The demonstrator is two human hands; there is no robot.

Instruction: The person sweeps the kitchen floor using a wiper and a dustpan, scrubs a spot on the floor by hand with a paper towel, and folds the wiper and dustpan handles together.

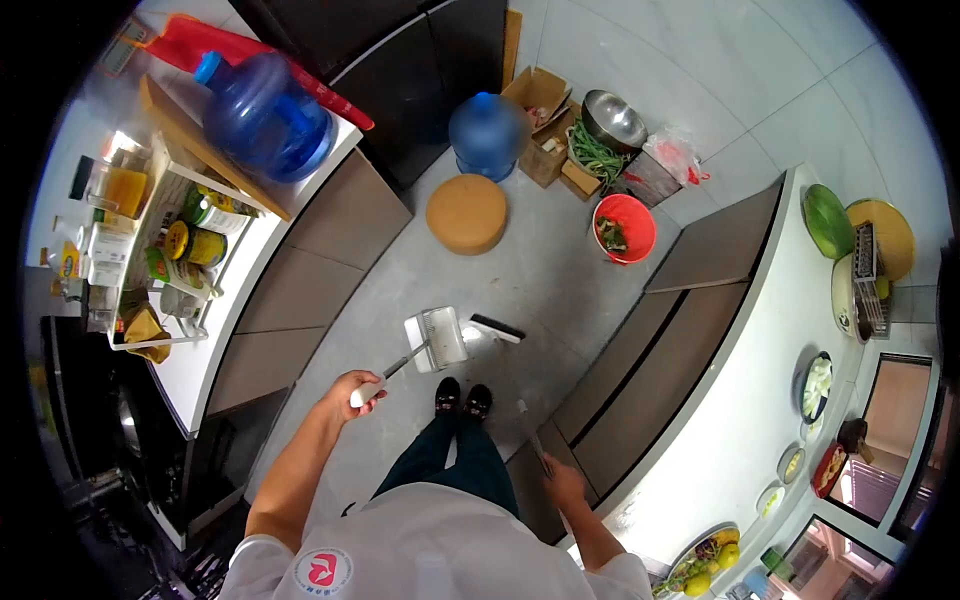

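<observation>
My left hand (360, 392) is closed around the white grip of a long-handled dustpan (441, 338). The pan rests on the grey floor ahead of my shoes, its open side facing right. My right hand (564, 482) wraps around the handle of a broom, low at my right side near the cabinets. A broom head (497, 328) with dark bristles lies at floor level just right of the dustpan. The middle stretch of the broom's handle is hard to make out against the floor.
A round tan stool (467, 214) stands ahead, with a blue water jug (487, 137) behind it. To its right are cardboard boxes (541, 158), a metal bowl (614, 121) and a red bucket (624, 229) with greens. Counters (690, 440) line both sides.
</observation>
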